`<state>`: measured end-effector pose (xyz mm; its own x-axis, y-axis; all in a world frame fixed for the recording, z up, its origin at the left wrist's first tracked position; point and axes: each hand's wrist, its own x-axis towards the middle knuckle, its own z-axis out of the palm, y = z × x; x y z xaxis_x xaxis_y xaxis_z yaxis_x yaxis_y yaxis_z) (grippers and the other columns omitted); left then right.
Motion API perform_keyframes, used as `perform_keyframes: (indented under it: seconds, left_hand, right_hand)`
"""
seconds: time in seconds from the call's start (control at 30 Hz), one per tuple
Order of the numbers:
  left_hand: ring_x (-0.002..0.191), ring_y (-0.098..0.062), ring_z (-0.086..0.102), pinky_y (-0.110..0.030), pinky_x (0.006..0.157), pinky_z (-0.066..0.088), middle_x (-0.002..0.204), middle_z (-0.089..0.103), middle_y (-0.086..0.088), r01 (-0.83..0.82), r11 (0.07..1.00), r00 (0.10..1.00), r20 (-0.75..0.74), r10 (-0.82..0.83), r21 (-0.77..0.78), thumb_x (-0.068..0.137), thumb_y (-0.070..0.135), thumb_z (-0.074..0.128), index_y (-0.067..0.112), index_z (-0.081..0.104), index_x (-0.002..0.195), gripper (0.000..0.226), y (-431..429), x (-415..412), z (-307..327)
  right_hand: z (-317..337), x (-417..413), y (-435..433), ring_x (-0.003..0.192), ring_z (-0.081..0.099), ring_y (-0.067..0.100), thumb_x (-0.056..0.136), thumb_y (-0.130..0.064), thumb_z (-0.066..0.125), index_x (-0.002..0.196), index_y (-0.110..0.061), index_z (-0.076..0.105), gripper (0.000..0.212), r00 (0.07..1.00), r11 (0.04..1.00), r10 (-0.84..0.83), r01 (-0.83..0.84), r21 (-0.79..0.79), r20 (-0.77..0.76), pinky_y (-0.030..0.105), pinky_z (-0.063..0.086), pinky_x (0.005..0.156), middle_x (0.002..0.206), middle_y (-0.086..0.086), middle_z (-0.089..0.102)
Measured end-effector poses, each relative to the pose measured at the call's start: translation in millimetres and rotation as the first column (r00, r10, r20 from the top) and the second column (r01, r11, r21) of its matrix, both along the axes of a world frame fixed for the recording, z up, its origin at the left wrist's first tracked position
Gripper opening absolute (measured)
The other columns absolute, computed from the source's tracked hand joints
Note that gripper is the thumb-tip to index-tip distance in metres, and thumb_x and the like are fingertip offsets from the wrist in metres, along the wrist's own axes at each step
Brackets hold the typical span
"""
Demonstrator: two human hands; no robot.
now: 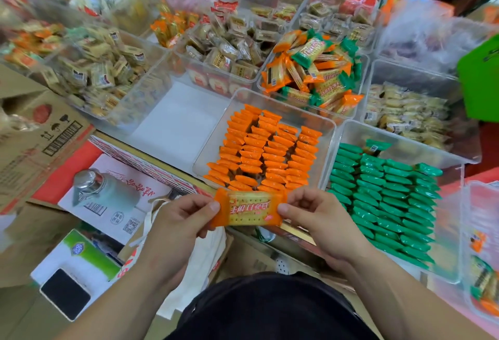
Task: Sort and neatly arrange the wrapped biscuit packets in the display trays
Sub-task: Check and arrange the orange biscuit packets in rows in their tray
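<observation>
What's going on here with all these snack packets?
A person is sorting wrapped biscuits. The left hand and right hand pinch one orange packet by its ends, just in front of a clear tray already filled with neat rows of orange packets. To its right, the green tray holds tidy rows of green ones. Behind them, the mixed tray holds a jumble of both colours.

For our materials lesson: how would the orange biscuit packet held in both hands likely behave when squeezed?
Probably stiff: the orange packet spans flat between the left hand and right hand. Likely fragile: its clear middle shows thin biscuit. Its glossy film may slip.
</observation>
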<state>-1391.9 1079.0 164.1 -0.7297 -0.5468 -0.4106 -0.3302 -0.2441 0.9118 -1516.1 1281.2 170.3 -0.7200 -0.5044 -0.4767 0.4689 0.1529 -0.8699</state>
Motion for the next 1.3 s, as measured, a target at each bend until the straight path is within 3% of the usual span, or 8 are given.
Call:
perform_keyframes:
  seconds: [0.17,0.3,0.6,0.8,0.93,1.07,1.17,1.3]
  left_hand:
    - [0.067,-0.017,0.046,-0.025,0.063,0.045,0.072,0.061,-0.011,0.078,0.997,0.993,-0.086,-0.079,-0.008,0.090,0.007,0.066,0.009,0.075,0.079,0.014,6,5,27]
    - [0.068,-0.024,0.046,-0.032,0.066,0.043,0.074,0.061,-0.017,0.070,0.997,0.992,-0.109,-0.067,0.020,0.085,0.012,0.068,0.009,0.075,0.079,0.010,14,8,30]
    - [0.069,-0.025,0.048,-0.028,0.061,0.045,0.080,0.064,-0.016,-0.002,0.992,0.999,-0.040,0.007,0.128,0.096,0.006,0.057,0.000,0.071,0.093,0.015,33,8,16]
    - [0.069,-0.023,0.056,-0.034,0.064,0.046,0.084,0.065,-0.020,-0.044,0.990,0.993,-0.105,0.059,0.132,0.088,0.001,0.068,0.016,0.069,0.107,0.024,29,11,28]
    - [0.073,-0.022,0.065,-0.028,0.068,0.055,0.095,0.072,-0.020,0.005,0.996,0.991,-0.136,0.007,0.087,0.094,-0.008,0.053,0.009,0.080,0.093,0.032,35,15,39]
    - [0.075,-0.018,0.070,-0.017,0.067,0.054,0.084,0.075,-0.012,0.041,0.986,0.994,-0.093,-0.056,-0.160,0.087,-0.013,0.063,0.017,0.079,0.094,0.035,37,18,51]
    - [0.060,-0.012,0.063,-0.016,0.058,0.050,0.067,0.070,-0.007,0.038,0.951,0.998,-0.045,-0.054,-0.305,0.087,0.004,0.071,0.019,0.080,0.080,0.019,35,17,58]
    - [0.055,-0.017,0.048,-0.028,0.054,0.042,0.059,0.054,-0.010,0.069,0.998,0.997,0.038,-0.069,-0.005,0.089,0.016,0.069,0.005,0.071,0.069,0.023,23,14,57]
  right_hand:
    - [-9,0,11,0.078,0.061,0.025,0.057,-0.028,0.096,0.075,-0.013,0.072,0.034,0.973,0.979,0.024,0.024,-0.204,0.230,0.041,0.057,0.082,0.088,0.018,0.067]
    - [-11,6,15,0.098,0.059,0.036,0.060,-0.028,0.096,0.080,-0.012,0.069,0.038,0.949,0.941,0.066,0.043,-0.335,0.308,0.068,0.030,0.109,0.103,0.023,0.066]
    - [10,14,20,0.092,0.038,0.035,0.068,-0.021,0.093,0.081,-0.011,0.064,0.033,0.939,0.866,0.131,0.048,-0.498,0.318,0.066,0.018,0.099,0.083,0.017,0.051]
    - [10,14,24,0.081,0.068,0.026,0.073,-0.007,0.086,0.084,-0.019,0.059,0.031,0.951,0.867,0.009,0.147,-0.477,0.309,0.038,0.060,0.072,0.094,0.013,0.067]
    - [12,19,23,0.077,0.069,0.023,0.084,0.004,0.059,0.090,-0.007,0.071,0.016,0.942,0.876,-0.052,0.202,-0.437,0.330,0.028,0.056,0.058,0.097,0.019,0.069]
    - [8,12,30,0.062,0.056,0.016,0.065,0.005,0.073,0.105,0.003,0.074,0.040,0.953,0.883,-0.008,0.148,-0.445,0.302,0.027,0.053,0.060,0.084,0.014,0.058]
    - [10,13,32,0.052,0.048,0.014,0.067,-0.013,0.085,0.084,-0.004,0.076,0.021,0.980,0.940,0.060,0.008,-0.342,0.188,0.024,0.046,0.052,0.067,0.009,0.058]
    - [15,14,25,0.044,0.033,0.010,0.080,-0.017,0.072,0.061,-0.011,0.059,0.024,0.970,0.974,0.038,0.018,-0.227,0.242,0.021,0.029,0.045,0.058,0.003,0.047]
